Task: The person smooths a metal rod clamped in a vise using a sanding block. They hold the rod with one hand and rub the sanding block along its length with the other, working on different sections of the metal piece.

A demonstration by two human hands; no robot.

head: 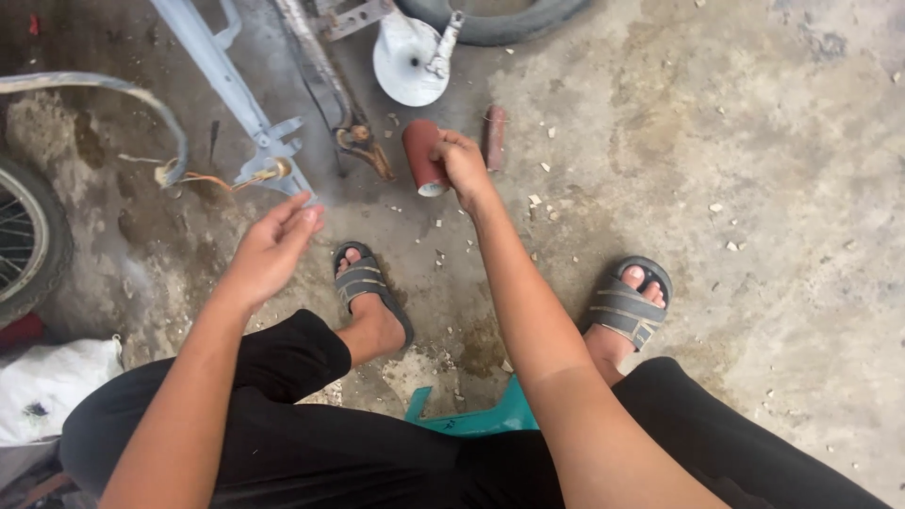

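Note:
My right hand (464,165) reaches forward over the concrete floor and grips a dark red roll of sandpaper (421,155) by its side; the roll hangs tilted, its pale open end toward me. My left hand (273,243) hovers open, fingers apart and holding nothing, just below the pale blue frame tube (226,80) and its bracket. A second, thinner reddish roll (495,137) lies on the floor just right of my right hand.
A rusty metal bar (325,80), a white funnel-shaped part (407,58) and a tyre (495,24) lie ahead. A spoked wheel (24,240) and white bag (52,382) sit at left. I sit on a teal stool (471,415), sandalled feet (627,306) on gritty floor.

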